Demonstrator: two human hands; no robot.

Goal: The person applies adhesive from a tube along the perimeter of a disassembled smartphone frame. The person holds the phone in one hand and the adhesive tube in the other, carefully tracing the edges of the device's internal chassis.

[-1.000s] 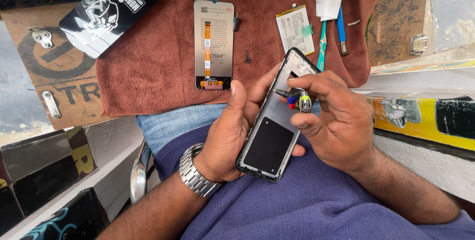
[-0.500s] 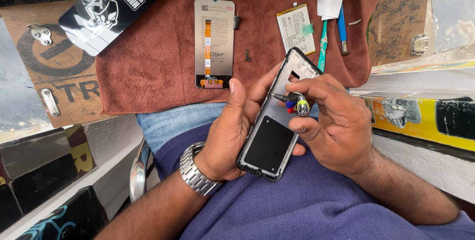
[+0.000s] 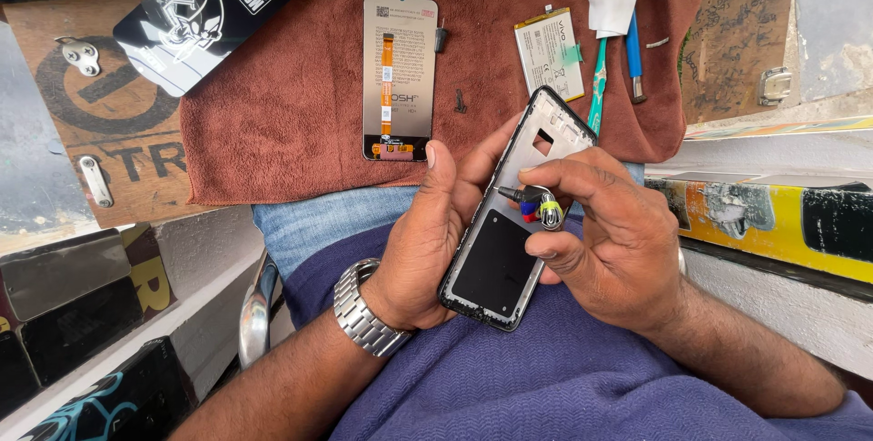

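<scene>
My left hand (image 3: 432, 236) grips an opened phone frame (image 3: 509, 223), its inside facing up, tilted over my lap. A steel wristwatch (image 3: 364, 306) sits on that wrist. My right hand (image 3: 609, 245) pinches a small screwdriver (image 3: 532, 205) with coloured bands, its tip resting on the frame's left side, near the middle. On the brown towel (image 3: 291, 105) behind lie a replacement screen panel (image 3: 398, 73) with an orange flex strip, a phone battery (image 3: 549, 52), and a teal tool (image 3: 597, 86) beside a blue one (image 3: 633, 55).
A black printed package (image 3: 214, 9) lies on the towel's left corner. A wooden board (image 3: 100, 123) with metal clips sits to the left. Small loose screws (image 3: 459, 100) lie on the towel. A yellow box edge (image 3: 773, 218) runs along the right.
The phone frame and both hands have shifted slightly; the screwdriver tip stays on the frame in nearly the same spot.
</scene>
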